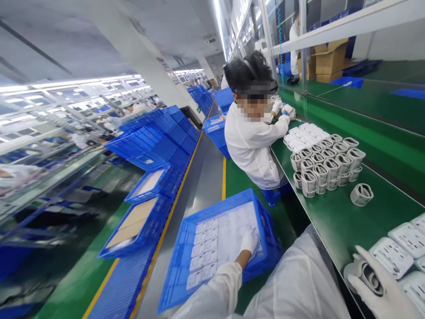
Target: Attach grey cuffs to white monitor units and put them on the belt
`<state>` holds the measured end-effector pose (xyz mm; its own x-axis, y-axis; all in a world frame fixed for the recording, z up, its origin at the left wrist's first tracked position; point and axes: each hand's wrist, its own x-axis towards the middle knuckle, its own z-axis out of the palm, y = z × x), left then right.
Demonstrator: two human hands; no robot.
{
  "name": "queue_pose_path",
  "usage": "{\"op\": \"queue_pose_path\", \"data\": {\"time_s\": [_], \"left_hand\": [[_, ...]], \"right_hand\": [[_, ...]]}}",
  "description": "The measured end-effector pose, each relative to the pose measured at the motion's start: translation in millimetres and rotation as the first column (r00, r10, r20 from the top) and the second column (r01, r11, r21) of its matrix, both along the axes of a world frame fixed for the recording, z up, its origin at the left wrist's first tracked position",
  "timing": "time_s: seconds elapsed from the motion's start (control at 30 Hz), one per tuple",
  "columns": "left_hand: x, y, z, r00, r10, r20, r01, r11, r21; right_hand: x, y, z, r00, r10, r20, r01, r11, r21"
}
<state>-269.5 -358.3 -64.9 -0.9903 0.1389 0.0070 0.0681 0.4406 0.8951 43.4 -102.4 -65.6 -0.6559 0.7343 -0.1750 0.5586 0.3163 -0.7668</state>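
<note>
My left hand (249, 241), in a white glove, reaches into a blue plastic crate (172, 266) beside my knee. It rests on or just above a layer of translucent white wrapping (232, 226); its fingers are blurred, and I cannot tell whether they grip anything. White socket plates (202, 254) lie in rows along the crate's left side. At the bench's near edge, my gloved right hand (381, 283) is closed around a folded paper leaflet (369, 277). Right beside it are several white socket plates (393, 254) lying face up.
Rolled leaflets (327, 166) stand in stacks on the green bench (335, 221), with one single leaflet (361, 195) apart. Beyond them lie more white plates (305, 135). A co-worker (254, 137) sits at the bench. Blue crates (142, 221) line the conveyor to the left.
</note>
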Motion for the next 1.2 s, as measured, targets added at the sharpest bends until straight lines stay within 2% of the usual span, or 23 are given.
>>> {"op": "queue_pose_path", "data": {"time_s": [0.23,0.3,0.37,0.4,0.43,0.5,0.6,0.63,0.67,0.7,0.77,0.83,0.87,0.9,0.97,1.07,1.13,1.2], "left_hand": [[-0.2,21.8,18.5,0.978,-0.152,-0.142,0.159,0.986,0.044],[7.9,29.8,20.8,0.967,-0.18,-0.182,0.195,0.978,0.071],[26.2,40.7,23.6,0.92,-0.305,-0.245,0.337,0.936,0.101],[39.3,48.2,25.7,0.865,-0.412,-0.287,0.457,0.883,0.109],[54.4,57.3,28.2,0.77,-0.549,-0.326,0.606,0.789,0.104],[87.5,80.8,34.0,0.532,-0.764,-0.365,0.832,0.552,0.058],[131.1,122.3,39.1,0.3,-0.91,-0.287,0.951,0.307,0.021],[141.5,135.0,38.4,0.258,-0.928,-0.269,0.965,0.258,0.037],[149.4,146.0,36.2,0.243,-0.935,-0.26,0.97,0.235,0.06],[154.8,154.8,32.4,0.256,-0.932,-0.256,0.967,0.241,0.087],[158.5,166.3,21.3,0.332,-0.914,-0.233,0.94,0.298,0.168],[154.1,172.6,9.4,0.454,-0.887,-0.087,0.86,0.411,0.303],[150.0,174.9,4.6,0.482,-0.876,0.016,0.806,0.451,0.383],[145.5,176.6,1.5,0.48,-0.872,0.097,0.752,0.466,0.466],[138.7,178.0,-0.1,0.423,-0.889,0.173,0.674,0.436,0.596],[140.0,175.8,2.4,0.313,-0.926,0.211,0.578,0.362,0.732],[147.5,174.1,1.3,0.245,-0.934,0.258,0.488,0.349,0.8],[156.1,173.3,-2.5,0.215,-0.932,0.291,0.418,0.357,0.835]], "right_hand": [[-12.6,-15.7,6.4,0.99,-0.106,-0.094,0.098,0.991,-0.088],[-14.5,-16.3,7.6,0.984,-0.123,-0.129,0.107,0.987,-0.121],[-13.7,-13.3,6.3,0.983,-0.138,-0.117,0.121,0.982,-0.142],[-12.4,-11.0,5.1,0.986,-0.143,-0.09,0.128,0.98,-0.149],[-11.0,-8.7,4.0,0.988,-0.14,-0.063,0.129,0.979,-0.161],[-8.1,-5.6,3.4,0.989,-0.141,-0.049,0.129,0.972,-0.197],[-5.5,-7.5,10.2,0.976,-0.192,-0.105,0.162,0.956,-0.244],[-5.1,-9.2,14.5,0.967,-0.226,-0.121,0.189,0.946,-0.262],[-5.1,-10.9,19.1,0.954,-0.269,-0.133,0.225,0.934,-0.279],[-5.3,-12.3,23.5,0.942,-0.302,-0.15,0.246,0.92,-0.304],[-6.5,-13.6,29.9,0.908,-0.371,-0.195,0.293,0.894,-0.339],[-8.6,-13.0,32.3,0.894,-0.401,-0.199,0.312,0.877,-0.365],[-9.8,-12.2,32.6,0.886,-0.413,-0.211,0.317,0.871,-0.375],[-10.9,-11.4,32.8,0.877,-0.423,-0.226,0.32,0.867,-0.383],[-12.0,-10.7,34.4,0.857,-0.441,-0.266,0.325,0.863,-0.386],[-11.6,-11.4,40.0,0.858,-0.42,-0.297,0.31,0.882,-0.354],[-11.4,-11.8,43.7,0.862,-0.397,-0.315,0.293,0.898,-0.329],[-12.6,-12.4,46.4,0.851,-0.395,-0.347,0.268,0.894,-0.36]]}}
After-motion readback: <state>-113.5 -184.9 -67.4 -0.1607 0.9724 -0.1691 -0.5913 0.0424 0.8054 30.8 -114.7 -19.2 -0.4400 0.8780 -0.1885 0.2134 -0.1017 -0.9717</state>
